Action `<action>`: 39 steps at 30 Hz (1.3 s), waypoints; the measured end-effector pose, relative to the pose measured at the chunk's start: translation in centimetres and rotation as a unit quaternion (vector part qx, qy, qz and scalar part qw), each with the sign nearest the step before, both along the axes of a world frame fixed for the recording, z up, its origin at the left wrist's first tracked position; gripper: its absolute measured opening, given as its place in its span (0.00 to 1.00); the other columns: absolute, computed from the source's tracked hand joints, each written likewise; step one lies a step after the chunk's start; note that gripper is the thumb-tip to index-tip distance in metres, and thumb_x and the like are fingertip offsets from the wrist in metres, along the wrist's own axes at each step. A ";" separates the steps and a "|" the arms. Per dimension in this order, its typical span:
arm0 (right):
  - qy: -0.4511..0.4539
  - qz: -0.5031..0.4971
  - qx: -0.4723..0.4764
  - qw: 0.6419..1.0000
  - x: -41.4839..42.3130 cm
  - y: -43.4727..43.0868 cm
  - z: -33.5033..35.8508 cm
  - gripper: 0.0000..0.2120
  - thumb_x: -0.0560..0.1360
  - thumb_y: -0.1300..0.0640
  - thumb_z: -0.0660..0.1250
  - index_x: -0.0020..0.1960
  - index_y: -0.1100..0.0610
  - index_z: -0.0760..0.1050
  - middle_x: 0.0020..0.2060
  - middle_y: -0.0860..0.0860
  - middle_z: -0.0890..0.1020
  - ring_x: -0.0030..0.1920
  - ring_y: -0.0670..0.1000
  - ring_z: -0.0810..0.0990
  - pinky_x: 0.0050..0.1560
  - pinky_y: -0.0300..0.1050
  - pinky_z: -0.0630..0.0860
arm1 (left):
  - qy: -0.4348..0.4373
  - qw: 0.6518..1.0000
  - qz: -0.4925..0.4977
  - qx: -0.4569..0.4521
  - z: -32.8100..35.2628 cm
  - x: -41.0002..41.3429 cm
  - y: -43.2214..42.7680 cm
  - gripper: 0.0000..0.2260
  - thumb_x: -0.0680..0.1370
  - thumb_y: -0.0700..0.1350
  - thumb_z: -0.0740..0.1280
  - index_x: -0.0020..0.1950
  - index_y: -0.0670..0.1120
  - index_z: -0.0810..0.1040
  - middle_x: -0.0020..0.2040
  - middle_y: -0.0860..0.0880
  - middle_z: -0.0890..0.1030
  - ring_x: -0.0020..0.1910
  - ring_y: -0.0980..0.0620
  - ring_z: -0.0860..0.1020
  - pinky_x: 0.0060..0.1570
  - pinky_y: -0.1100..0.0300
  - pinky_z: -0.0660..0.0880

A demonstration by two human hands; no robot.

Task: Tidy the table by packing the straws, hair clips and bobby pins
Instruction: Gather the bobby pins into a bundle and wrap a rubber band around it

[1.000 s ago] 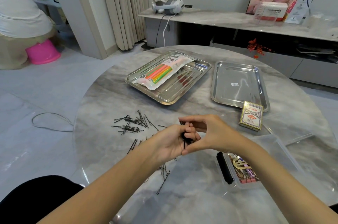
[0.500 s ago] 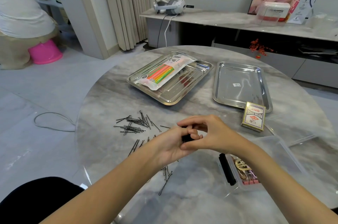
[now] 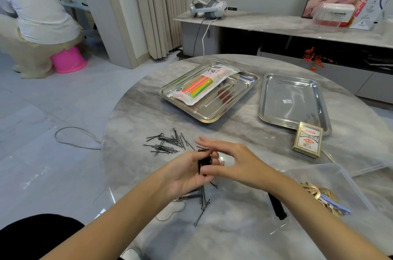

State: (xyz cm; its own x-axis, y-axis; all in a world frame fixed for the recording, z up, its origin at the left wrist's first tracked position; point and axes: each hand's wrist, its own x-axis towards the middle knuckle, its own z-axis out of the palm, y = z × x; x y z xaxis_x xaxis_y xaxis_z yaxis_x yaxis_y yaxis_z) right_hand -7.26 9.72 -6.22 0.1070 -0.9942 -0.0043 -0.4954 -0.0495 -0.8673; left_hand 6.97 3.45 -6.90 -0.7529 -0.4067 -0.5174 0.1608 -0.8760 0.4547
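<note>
Bobby pins [image 3: 204, 162], a tight black bundle, sit gripped in my left hand [image 3: 187, 174] at the centre of the frame, its fingers curled round them. My right hand [image 3: 240, 162] is just beside it, fingers stretched out flat above the bundle and holding nothing; I cannot tell whether its thumb touches the pins. Below my left hand, loose pins [image 3: 201, 198] lie scattered on the marble table [image 3: 234, 232]. At lower right, partly behind my right forearm, I see a clear plastic box [image 3: 331, 172] holding gold hair clips [image 3: 314, 192], with a black bar-shaped piece [image 3: 276, 206] at its left edge. Just above my hands, left of centre, another heap of pins [image 3: 165, 144] lies on the marble. To the right, a playing-card pack [image 3: 307, 139] lies at the near corner of a steel tray [image 3: 291, 89]. Further up, at centre, a second steel tray [image 3: 212, 115] carries a sealed pack of coloured straws [image 3: 200, 87]. Beyond the table a white headset [image 3: 209, 7] sits on a sideboard [image 3: 276, 23]. At upper left a person [image 3: 38, 15] sits on a pink stool [image 3: 68, 61].
</note>
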 end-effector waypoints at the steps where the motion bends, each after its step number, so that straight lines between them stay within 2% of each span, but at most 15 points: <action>1: -0.009 0.000 0.000 1.000 0.4 -0.1 0.0 0.25 0.72 0.41 0.67 0.68 0.36 0.69 0.70 0.37 0.68 0.69 0.32 0.63 0.67 0.32 0.62 | 0.003 1.000 0.019 0.011 0.0 0.6 -0.3 0.09 0.79 0.36 0.57 0.47 0.37 0.76 0.34 0.45 0.77 0.30 0.52 0.79 0.35 0.61 0.80; 3: 0.008 -0.029 0.004 1.000 1.1 -0.3 -0.2 0.24 0.74 0.34 0.58 0.69 0.34 0.64 0.73 0.38 0.63 0.72 0.35 0.59 0.72 0.41 0.58 | 0.004 0.998 0.054 0.020 -0.3 2.0 -1.0 0.08 0.78 0.35 0.57 0.50 0.37 0.76 0.36 0.43 0.79 0.32 0.50 0.80 0.38 0.58 0.81; 4: 0.038 -0.051 0.012 0.998 1.3 -0.4 -0.3 0.25 0.74 0.33 0.56 0.70 0.36 0.63 0.72 0.39 0.64 0.72 0.37 0.60 0.73 0.43 0.58 | 0.001 0.998 0.065 0.017 -0.4 2.6 -1.4 0.08 0.77 0.35 0.58 0.50 0.37 0.76 0.37 0.43 0.80 0.32 0.49 0.81 0.38 0.58 0.80; 7: 0.190 -0.087 0.067 0.976 1.8 -0.6 -1.0 0.25 0.78 0.41 0.58 0.73 0.48 0.64 0.73 0.46 0.65 0.72 0.46 0.61 0.71 0.41 0.58 | -0.013 0.996 0.083 0.006 -1.2 4.1 -2.3 0.11 0.73 0.38 0.61 0.54 0.40 0.75 0.42 0.45 0.82 0.36 0.49 0.82 0.38 0.60 0.79; 9: 0.247 -0.088 0.102 0.959 2.5 -1.1 -1.6 0.26 0.78 0.45 0.61 0.73 0.53 0.63 0.73 0.51 0.63 0.73 0.51 0.60 0.70 0.43 0.59 | -0.007 0.995 0.096 0.022 -2.0 4.9 -2.9 0.14 0.75 0.44 0.61 0.57 0.40 0.74 0.45 0.45 0.82 0.38 0.48 0.82 0.37 0.60 0.79; 14: 0.256 -0.131 0.119 0.951 3.3 -3.2 -3.6 0.25 0.77 0.47 0.62 0.71 0.57 0.65 0.72 0.54 0.63 0.72 0.55 0.60 0.69 0.47 0.62 | 0.005 0.987 0.148 0.059 -3.6 6.5 -4.0 0.22 0.79 0.55 0.54 0.62 0.40 0.72 0.46 0.43 0.82 0.38 0.46 0.83 0.38 0.58 0.79; 17: 0.265 -0.119 0.104 0.951 3.5 -4.1 -4.6 0.30 0.76 0.41 0.62 0.73 0.53 0.62 0.69 0.51 0.64 0.71 0.53 0.59 0.70 0.46 0.61 | 0.000 0.982 0.181 0.063 -4.1 7.5 -4.4 0.23 0.79 0.57 0.53 0.63 0.40 0.72 0.46 0.43 0.83 0.37 0.46 0.83 0.39 0.56 0.80; 20: 0.267 -0.121 0.074 0.953 4.6 -4.4 -5.2 0.39 0.70 0.34 0.66 0.73 0.52 0.61 0.65 0.48 0.66 0.67 0.49 0.61 0.68 0.44 0.62 | -0.005 0.976 0.208 0.071 -4.4 8.5 -4.8 0.23 0.79 0.57 0.52 0.57 0.40 0.75 0.46 0.43 0.84 0.38 0.47 0.84 0.38 0.56 0.80; 22: 0.266 -0.118 0.081 0.953 5.6 -4.3 -5.3 0.48 0.60 0.31 0.71 0.72 0.53 0.61 0.62 0.48 0.64 0.65 0.50 0.61 0.67 0.44 0.63 | -0.007 0.971 0.226 0.079 -4.6 8.9 -5.0 0.24 0.79 0.58 0.51 0.56 0.40 0.76 0.47 0.44 0.83 0.38 0.47 0.84 0.38 0.57 0.80; 25: 0.302 -0.106 0.103 0.942 6.6 -4.1 -5.6 0.54 0.52 0.32 0.77 0.69 0.55 0.61 0.61 0.49 0.62 0.64 0.51 0.61 0.66 0.45 0.64 | -0.025 0.966 0.244 0.085 -5.0 9.2 -5.3 0.25 0.79 0.58 0.50 0.54 0.39 0.76 0.46 0.44 0.84 0.36 0.47 0.84 0.37 0.57 0.79; 29: 0.244 -0.145 0.115 0.952 6.7 -4.4 -5.8 0.43 0.57 0.41 0.80 0.64 0.57 0.66 0.59 0.51 0.66 0.62 0.51 0.66 0.61 0.45 0.71 | -0.042 0.966 0.245 0.076 -5.4 9.1 -5.4 0.26 0.79 0.58 0.50 0.57 0.39 0.76 0.48 0.44 0.83 0.37 0.47 0.84 0.37 0.55 0.80; 33: 0.202 -0.205 0.093 0.953 6.3 -4.9 -6.2 0.21 0.70 0.52 0.74 0.59 0.58 0.72 0.57 0.52 0.73 0.57 0.52 0.74 0.56 0.47 0.75 | -0.049 0.967 0.239 0.071 -5.3 8.7 -5.4 0.26 0.80 0.58 0.49 0.57 0.39 0.76 0.49 0.44 0.83 0.38 0.46 0.84 0.40 0.53 0.80; 36: 0.194 -0.252 0.085 0.944 6.1 -5.3 -6.3 0.09 0.73 0.57 0.69 0.51 0.60 0.77 0.49 0.54 0.80 0.51 0.55 0.79 0.51 0.49 0.77 | -0.043 0.968 0.235 0.072 -5.1 8.5 -5.2 0.25 0.80 0.58 0.50 0.56 0.40 0.75 0.48 0.43 0.83 0.37 0.46 0.84 0.39 0.53 0.80; 39: 0.215 -0.262 0.107 0.935 6.0 -5.9 -5.4 0.06 0.72 0.60 0.68 0.40 0.63 0.75 0.39 0.55 0.79 0.45 0.58 0.78 0.42 0.47 0.78 | -0.048 0.969 0.233 0.072 -5.0 8.4 -5.1 0.25 0.79 0.58 0.50 0.56 0.39 0.75 0.49 0.42 0.83 0.38 0.46 0.84 0.39 0.54 0.80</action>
State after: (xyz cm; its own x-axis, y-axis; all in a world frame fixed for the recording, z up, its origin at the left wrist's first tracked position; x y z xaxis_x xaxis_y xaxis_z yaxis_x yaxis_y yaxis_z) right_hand -1.22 3.78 -11.63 -0.4523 -0.8810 -0.1389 -0.7082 0.4495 -0.5445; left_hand 15.34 -1.63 -11.94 -0.4507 -0.6094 -0.6523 0.5165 -0.7740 0.3662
